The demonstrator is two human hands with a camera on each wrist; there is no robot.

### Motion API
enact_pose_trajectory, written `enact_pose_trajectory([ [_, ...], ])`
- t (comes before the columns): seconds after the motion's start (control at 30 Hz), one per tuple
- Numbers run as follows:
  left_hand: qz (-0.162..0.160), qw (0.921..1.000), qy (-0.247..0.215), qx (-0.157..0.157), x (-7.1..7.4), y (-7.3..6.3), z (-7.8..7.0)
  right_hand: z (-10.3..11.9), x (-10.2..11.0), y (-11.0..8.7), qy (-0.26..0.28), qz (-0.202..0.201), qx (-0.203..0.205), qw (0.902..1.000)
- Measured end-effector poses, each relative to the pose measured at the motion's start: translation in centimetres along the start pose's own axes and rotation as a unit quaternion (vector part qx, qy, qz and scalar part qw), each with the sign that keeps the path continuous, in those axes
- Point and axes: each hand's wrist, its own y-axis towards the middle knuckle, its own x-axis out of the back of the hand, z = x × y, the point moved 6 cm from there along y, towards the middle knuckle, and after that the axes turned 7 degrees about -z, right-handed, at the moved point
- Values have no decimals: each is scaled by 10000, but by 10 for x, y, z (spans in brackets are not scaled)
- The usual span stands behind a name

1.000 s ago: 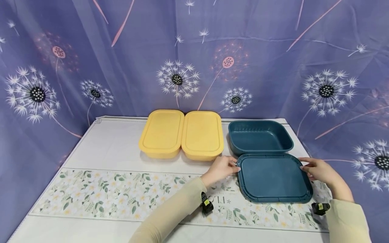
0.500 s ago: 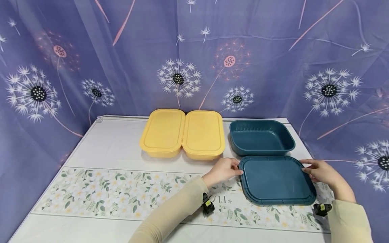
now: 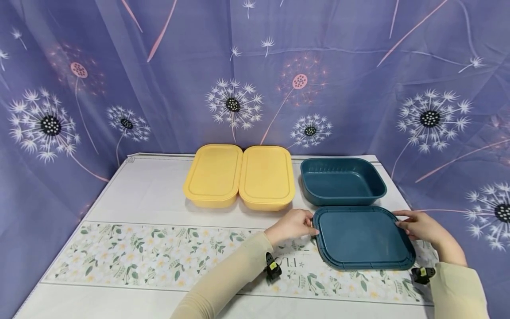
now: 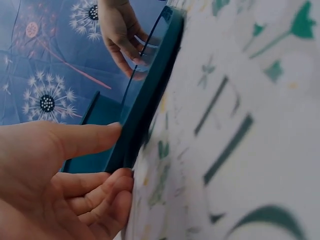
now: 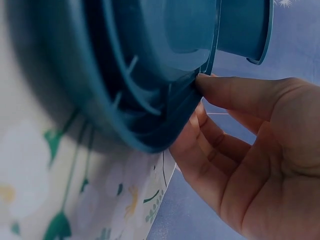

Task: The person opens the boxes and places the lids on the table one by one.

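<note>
"What's on the far left of your head feed?"

"I see a purple curtain (image 3: 171, 110) with dandelion prints, and in front of it a white table (image 3: 155, 186) with a floral strip (image 3: 139, 257) across it. Further along, at the back, the left yellow box (image 3: 214, 173) and the right yellow box (image 3: 266, 173) lie side by side, both covered."

"Next along, the left hand (image 3: 292, 226)?"

"It's just in front of the right yellow box's near corner. I have it pinching the left edge of the teal lid (image 3: 364, 239), thumb on the rim, the other fingers curled in at the lower edge."

"Where's that lid?"

"Between the two hands, over the right part of the strip, nearly flat, notched rim facing up. From here I can't tell whether it rests on the cloth. Just behind it is the teal container (image 3: 336, 184), uncovered; I can't tell whether they touch."

"And the right hand (image 3: 426, 228)?"

"Far right, pinching the lid's right edge: thumb against the rim, fingers bent behind it. Its pale sleeve (image 3: 456, 290) runs off the bottom of my view."
</note>
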Motion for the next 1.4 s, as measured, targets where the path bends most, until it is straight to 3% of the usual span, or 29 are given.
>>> enact_pose_trajectory([
  [0.2, 258, 9995, 156, 43, 0, 0, -3, -1, 1, -1, -75, 12, -69, 9999],
  [0.5, 260, 9993, 254, 107, -1, 1, -6, -5, 3, -2, -139, -53, -68, 9999],
  [0.87, 194, 9985, 498, -111, -5, 4, -7, -10, 5, -3, -123, -160, -107, 9997],
  [1.4, 218, 9976, 581, 297, -11, 8, -5, -15, 5, -7, -144, -282, -149, 9994],
])
